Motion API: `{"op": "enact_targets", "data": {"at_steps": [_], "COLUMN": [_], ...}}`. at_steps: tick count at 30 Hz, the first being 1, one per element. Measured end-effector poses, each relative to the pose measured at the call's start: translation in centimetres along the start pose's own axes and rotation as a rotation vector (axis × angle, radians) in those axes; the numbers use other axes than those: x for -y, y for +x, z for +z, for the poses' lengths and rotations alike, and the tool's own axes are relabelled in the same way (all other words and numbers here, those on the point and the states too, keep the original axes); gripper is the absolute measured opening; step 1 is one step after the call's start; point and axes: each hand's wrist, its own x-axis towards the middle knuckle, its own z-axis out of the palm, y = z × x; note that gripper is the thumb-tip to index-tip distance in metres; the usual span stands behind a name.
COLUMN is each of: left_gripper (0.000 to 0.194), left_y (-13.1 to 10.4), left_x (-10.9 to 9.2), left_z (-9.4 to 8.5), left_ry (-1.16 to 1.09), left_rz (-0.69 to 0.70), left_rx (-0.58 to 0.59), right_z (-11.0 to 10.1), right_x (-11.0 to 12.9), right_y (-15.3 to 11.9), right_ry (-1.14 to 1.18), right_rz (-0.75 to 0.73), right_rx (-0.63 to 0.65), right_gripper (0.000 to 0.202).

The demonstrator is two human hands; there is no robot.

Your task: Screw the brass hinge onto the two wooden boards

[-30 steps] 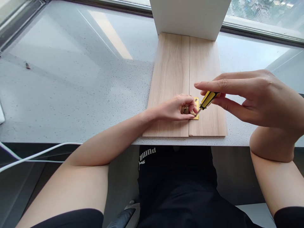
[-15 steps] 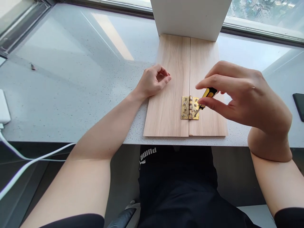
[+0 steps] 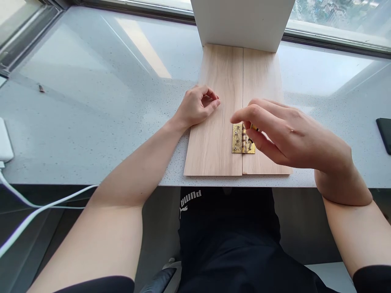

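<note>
Two pale wooden boards (image 3: 214, 150) lie side by side, with a brass-coloured hinge (image 3: 237, 140) across their seam near the front edge. My right hand (image 3: 284, 130) is closed over a small screwdriver (image 3: 254, 127) with a yellow-and-black handle. Its fingers cover most of the handle, and the shaft slants down to the hinge's right leaf, partly hidden. On the left board's edge rests my left hand (image 3: 197, 106), its fingers curled and the thumb near the index finger. Whatever it may hold is hidden.
A grey-white box or panel (image 3: 241, 24) stands on the boards' far end by the window. On the speckled counter (image 3: 91, 122) lie a small screw-like piece (image 3: 41, 88), a white block (image 3: 4, 140) with a cable at the left, and a dark flat object (image 3: 385, 134) at the right.
My right hand has moved left and turned over the screwdriver, now hiding most of its handle. My left hand stays in place on the board.
</note>
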Motion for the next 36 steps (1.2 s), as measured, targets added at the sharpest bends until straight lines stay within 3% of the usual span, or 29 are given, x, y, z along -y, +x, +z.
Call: {"op": "enact_targets", "data": {"at_steps": [6, 14, 20, 23, 26, 29, 34, 36], "left_gripper": [0.011, 0.034, 0.014, 0.012, 0.012, 0.016, 0.012, 0.01], "left_y": [0.1, 0.2, 0.1, 0.1, 0.1, 0.1, 0.1, 0.1], "left_x": [0.7, 0.5, 0.4, 0.6, 0.7, 0.7, 0.6, 0.6], "left_z": [0.3, 0.1, 0.3, 0.4, 0.4, 0.3, 0.3, 0.3], "left_ry": [0.002, -0.022, -0.033, -0.032, -0.029, -0.023, -0.035, -0.027], "left_rz": [0.024, 0.001, 0.032, 0.032, 0.044, 0.041, 0.048, 0.037], "left_rx": [-0.028, 0.002, -0.027, -0.028, -0.041, -0.038, -0.043, -0.035], "right_z": [0.2, -0.4, -0.8, -1.0, -1.1, -1.2, -1.1, -1.0], "right_x": [-0.9, 0.1, 0.7, 0.9, 1.2, 1.5, 1.3, 1.2], "right_y": [-0.4, -0.2, -0.7, -0.8, -0.9, -1.1, -1.2, -1.0], "right_ry": [-0.063, 0.083, -0.073, -0.169, -0.074, 0.017, -0.061, -0.145], "right_rz": [0.057, 0.038, 0.017, 0.036, 0.014, -0.009, 0.04, 0.068], "right_rx": [-0.024, 0.054, 0.061, 0.047, 0.052, 0.091, 0.07, 0.047], "right_gripper": [0.012, 0.038, 0.012, 0.026, 0.025, 0.04, 0.02, 0.025]}}
